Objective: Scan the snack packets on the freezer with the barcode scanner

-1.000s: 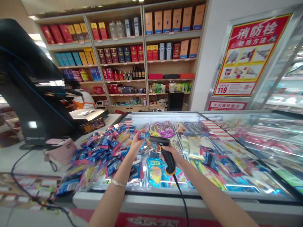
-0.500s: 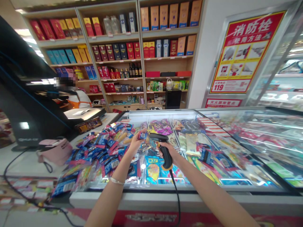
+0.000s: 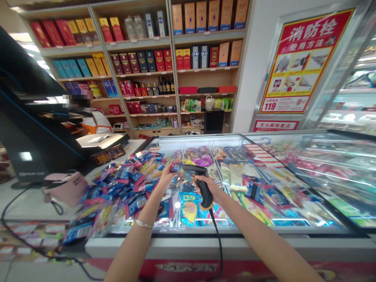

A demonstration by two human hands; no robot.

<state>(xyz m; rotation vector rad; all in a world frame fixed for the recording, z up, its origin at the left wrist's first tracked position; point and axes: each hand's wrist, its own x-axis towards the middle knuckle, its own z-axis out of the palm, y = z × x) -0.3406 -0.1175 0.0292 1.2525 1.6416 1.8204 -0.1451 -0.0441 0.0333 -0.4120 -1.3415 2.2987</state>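
- Presumably, scanning is the step: the left hand pinches a blue packet over the chest freezer.
- The right hand grips a barcode scanner beside it.
- Next likely needs steady aim.

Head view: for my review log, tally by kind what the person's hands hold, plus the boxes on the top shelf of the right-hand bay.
Handheld barcode scanner, in the right hand: 1
Blue packet, in the left hand: 1
Tall orange-and-blue boxes: 6
Total: 8
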